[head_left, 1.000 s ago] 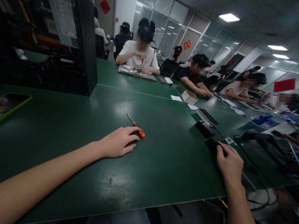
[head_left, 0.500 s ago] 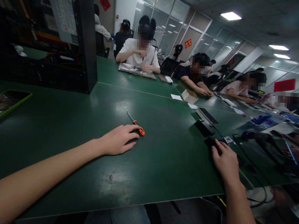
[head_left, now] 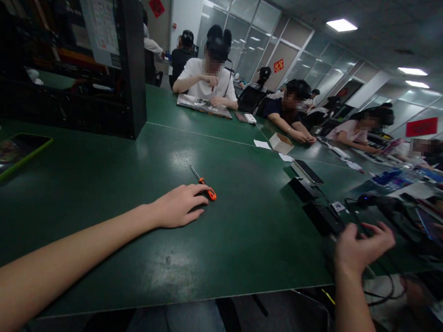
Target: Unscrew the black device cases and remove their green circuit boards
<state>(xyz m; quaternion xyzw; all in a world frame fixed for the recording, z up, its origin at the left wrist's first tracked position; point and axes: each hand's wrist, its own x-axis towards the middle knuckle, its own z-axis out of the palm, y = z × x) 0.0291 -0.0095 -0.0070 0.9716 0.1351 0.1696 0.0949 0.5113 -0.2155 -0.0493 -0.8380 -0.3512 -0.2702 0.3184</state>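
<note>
Left hand (head_left: pixel 181 206) palm-down mid-table (head_left: pixel 253 241), fingers loosely spread, index fingertip at the screwdriver (head_left: pixel 202 181) handle, not wrapped round it; shaft points far-left. Right hand (head_left: pixel 357 248) half open near the right side of the table, thumb apart from curled fingers, just beside the near end of a black box (head_left: pixel 321 217); can't tell if they touch.

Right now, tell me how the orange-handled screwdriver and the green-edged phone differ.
The screwdriver is slim, with a metal shaft; the phone is a broad, flat slab with a dark, shiny screen. A finger of the left hand covers part of the screwdriver's handle, while no hand is at the phone, which the picture's left edge cuts off. Both lie on the green table.
</note>
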